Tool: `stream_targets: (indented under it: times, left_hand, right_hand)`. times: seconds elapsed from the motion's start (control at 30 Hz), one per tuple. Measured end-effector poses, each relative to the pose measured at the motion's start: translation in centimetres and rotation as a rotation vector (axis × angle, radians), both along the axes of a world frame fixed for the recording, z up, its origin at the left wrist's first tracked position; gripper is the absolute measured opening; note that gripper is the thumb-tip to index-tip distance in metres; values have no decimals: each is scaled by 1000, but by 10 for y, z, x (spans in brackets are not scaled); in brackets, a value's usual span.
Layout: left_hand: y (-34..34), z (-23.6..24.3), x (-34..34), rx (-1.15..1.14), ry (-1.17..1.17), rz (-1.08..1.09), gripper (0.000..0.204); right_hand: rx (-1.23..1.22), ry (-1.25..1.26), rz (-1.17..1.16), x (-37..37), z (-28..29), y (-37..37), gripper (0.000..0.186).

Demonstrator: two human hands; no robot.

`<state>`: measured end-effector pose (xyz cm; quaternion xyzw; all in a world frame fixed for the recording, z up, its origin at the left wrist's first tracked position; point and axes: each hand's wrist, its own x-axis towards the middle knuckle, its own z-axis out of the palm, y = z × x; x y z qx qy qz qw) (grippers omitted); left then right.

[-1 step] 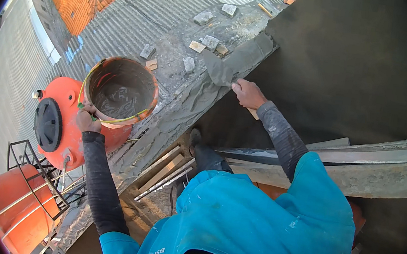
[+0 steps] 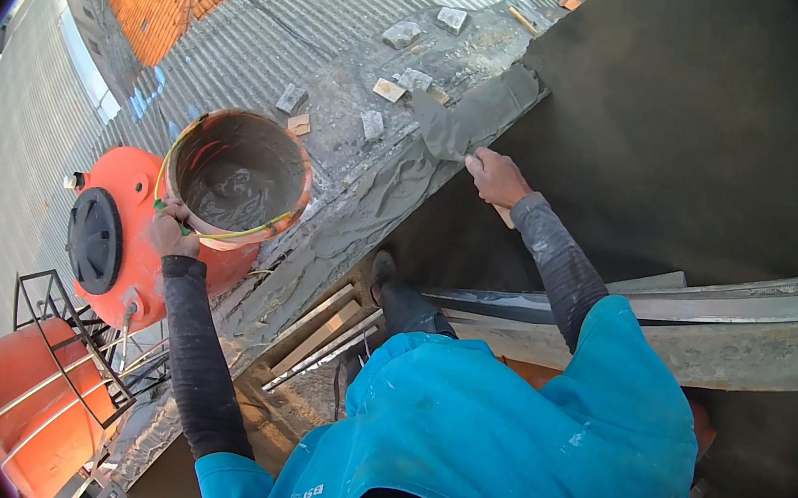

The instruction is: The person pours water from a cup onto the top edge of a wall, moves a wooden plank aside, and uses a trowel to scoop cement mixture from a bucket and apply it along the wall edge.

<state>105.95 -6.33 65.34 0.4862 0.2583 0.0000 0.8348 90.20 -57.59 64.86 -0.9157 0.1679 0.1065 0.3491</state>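
Note:
My left hand (image 2: 174,231) is closed round the yellow handle of an orange bucket (image 2: 305,197), close against the rim. Grey wet mortar (image 2: 243,194) lies inside the bucket, which tilts so that its mouth shows. My right hand (image 2: 498,179) grips the wooden handle of a trowel; its grey, mortar-coated blade (image 2: 440,128) rests on or just over the wall top (image 2: 381,188). Fresh mortar covers this edge, smoother beyond the blade and rough and lumpy nearer to me.
Broken block pieces (image 2: 402,35) lie along the ledge beyond the wall top. An orange water tank (image 2: 136,263) with a black lid stands behind the bucket. Long boards (image 2: 743,342) lie at right beside a dark grey surface (image 2: 688,134). Corrugated roofing (image 2: 276,33) stretches beyond.
My right hand and the trowel have shifted slightly to the right and away from me along the wall top. The left hand and bucket stay almost in place.

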Motion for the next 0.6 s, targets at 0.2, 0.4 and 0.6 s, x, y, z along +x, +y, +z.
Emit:
stream_targets:
  times: [0.2,0.4,0.6]
  left_hand:
    - [15,-10,-6,56,-19,45,25]
    - [21,-11,-11,116,-13,49,23]
    - [27,-6,-17,117,-28,50,21]
  right_hand:
    - [-192,33,-13,-9,-20,12,35]
    - [-204,48,256,-38,6,101,29]
    - [-425,100,226,-36,10,93,30]
